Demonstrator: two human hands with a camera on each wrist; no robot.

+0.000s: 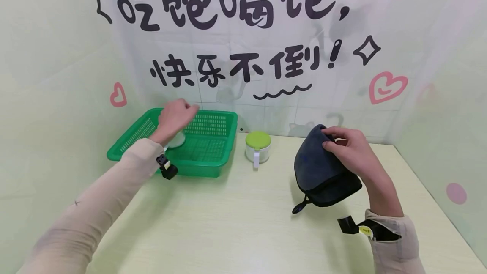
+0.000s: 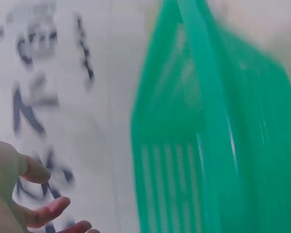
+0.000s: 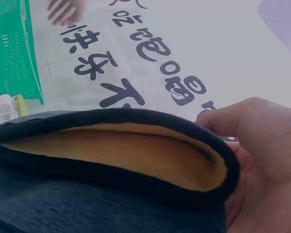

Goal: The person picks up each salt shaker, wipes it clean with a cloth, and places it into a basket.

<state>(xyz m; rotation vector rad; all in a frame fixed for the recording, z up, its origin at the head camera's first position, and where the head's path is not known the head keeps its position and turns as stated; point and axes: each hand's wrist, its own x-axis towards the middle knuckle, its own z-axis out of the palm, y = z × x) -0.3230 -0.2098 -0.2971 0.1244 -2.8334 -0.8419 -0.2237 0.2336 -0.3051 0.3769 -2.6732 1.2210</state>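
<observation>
The basket [image 1: 213, 147] is bright green with a fine slotted mesh pattern. The jar [image 1: 258, 149] is white with a yellow-green lid. The cloth [image 1: 317, 168] is dark navy outside, with a mustard-yellow lining in the right wrist view. The table [image 1: 243, 231] is pale cream-green. The backdrop [image 1: 266, 96] is whitish, with black lettering and pink hearts.

You have open worktop [image 1: 236, 223] along the near edge and between the green basket [image 1: 213, 168] and the dark cloth [image 1: 319, 168]. The lidded cup [image 1: 258, 147] stands in that gap near the back wall, narrowing the way.
</observation>
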